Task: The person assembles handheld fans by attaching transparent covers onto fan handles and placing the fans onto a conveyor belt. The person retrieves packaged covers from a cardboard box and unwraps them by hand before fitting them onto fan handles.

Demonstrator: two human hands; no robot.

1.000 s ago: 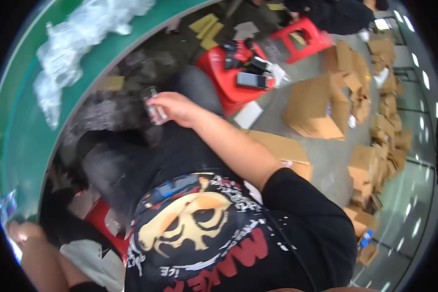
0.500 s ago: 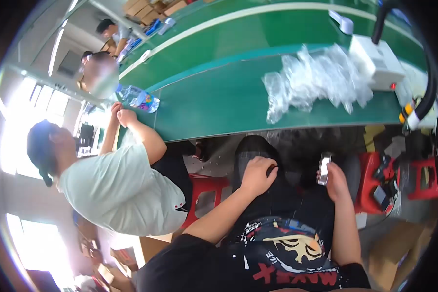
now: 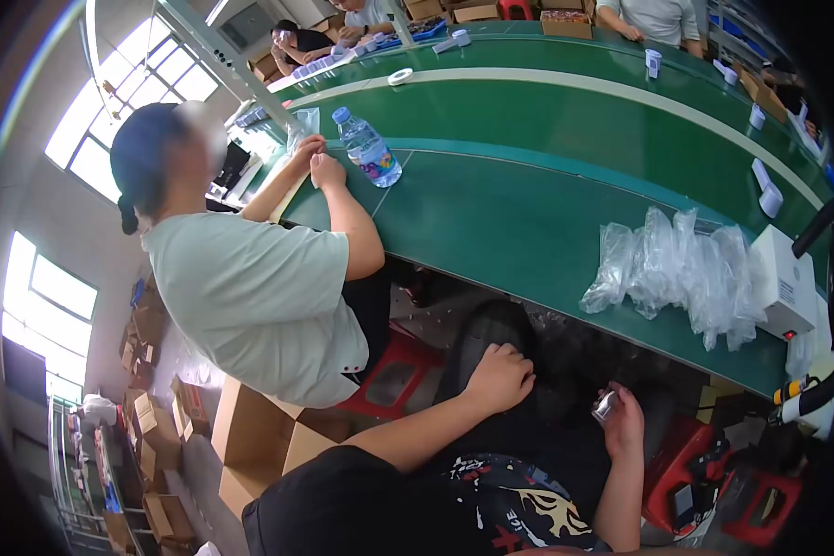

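My left hand [image 3: 500, 378] lies on my dark-trousered leg, fingers loosely bent over the knee, holding nothing that I can see. Low over my lap, my right hand [image 3: 625, 422] grips a small shiny silver object [image 3: 605, 405] between thumb and fingers; its exact kind is not clear. Both hands are below the front edge of the green workbench [image 3: 491, 222]. On the bench, ahead and to the right of my hands, lies a heap of clear plastic bags [image 3: 676, 269].
A person [image 3: 250, 287] sits at my left, hands together on the bench near a water bottle [image 3: 369, 148]. A white box [image 3: 786, 278] with a red light stands right. White handheld devices [image 3: 766, 188] lie on the green belt [image 3: 565, 116]. Red stools [image 3: 681, 473] and cardboard boxes [image 3: 259, 426] surround me.
My view has turned left, showing more of the seated person and the far side. My right hand still holds the silver object, now tilted differently. My left hand stays on my leg.
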